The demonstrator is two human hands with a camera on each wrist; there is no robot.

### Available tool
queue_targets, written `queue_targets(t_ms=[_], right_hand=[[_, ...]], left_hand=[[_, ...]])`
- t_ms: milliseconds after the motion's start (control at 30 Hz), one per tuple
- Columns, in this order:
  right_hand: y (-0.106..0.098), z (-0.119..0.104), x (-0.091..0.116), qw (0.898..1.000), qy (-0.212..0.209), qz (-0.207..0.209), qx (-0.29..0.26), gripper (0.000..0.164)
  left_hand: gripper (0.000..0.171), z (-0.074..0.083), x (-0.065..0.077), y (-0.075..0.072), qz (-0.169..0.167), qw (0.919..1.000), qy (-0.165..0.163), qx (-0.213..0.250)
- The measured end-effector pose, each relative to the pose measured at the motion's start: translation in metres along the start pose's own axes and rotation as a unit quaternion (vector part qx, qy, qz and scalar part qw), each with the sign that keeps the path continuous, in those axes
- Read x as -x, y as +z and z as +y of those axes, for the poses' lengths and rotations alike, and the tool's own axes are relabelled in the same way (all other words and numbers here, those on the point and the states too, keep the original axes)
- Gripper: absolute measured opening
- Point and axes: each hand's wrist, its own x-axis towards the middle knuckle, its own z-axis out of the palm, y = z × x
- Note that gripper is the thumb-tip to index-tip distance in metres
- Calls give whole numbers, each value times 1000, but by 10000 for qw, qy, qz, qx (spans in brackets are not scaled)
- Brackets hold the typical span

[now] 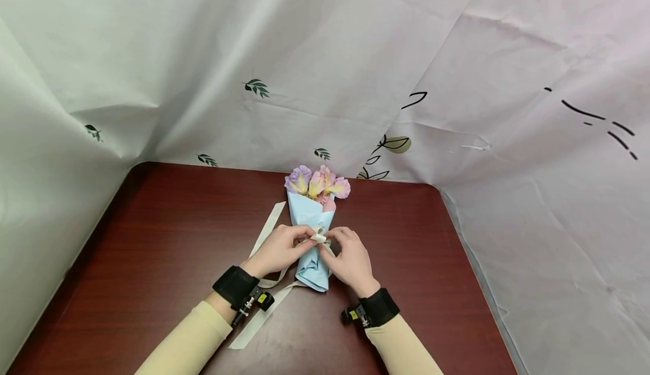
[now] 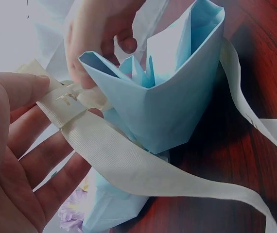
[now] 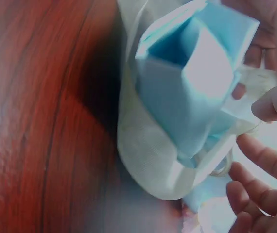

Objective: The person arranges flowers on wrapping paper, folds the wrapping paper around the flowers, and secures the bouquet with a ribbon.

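Observation:
A small bouquet of purple and pink flowers, wrapped in light blue paper, lies on the table with its blooms toward the back. A cream ribbon loops around the wrapping's middle. My left hand pinches a folded part of this ribbon between thumb and fingers, left of the knot. From the other side, my right hand holds the ribbon close to the knot, its thumb and index finger at the band in the right wrist view. The knot itself is partly hidden by fingers.
The dark red wooden table has rounded far corners. Long loose ribbon tails trail on it to the left and front of the bouquet. White printed cloth hangs behind and at both sides.

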Motion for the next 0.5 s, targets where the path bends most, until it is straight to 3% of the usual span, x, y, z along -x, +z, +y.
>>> queue_targets(t_ms=[200,500], right_hand=[[-5,-3,2,9995,157,-228,-125,29],[-17,-12,5,9994,346,54,3,26]], left_hand=[[8,0,0,1,17,9999,-99,-67],[7,1,1,2,54,9997,-146,-188]])
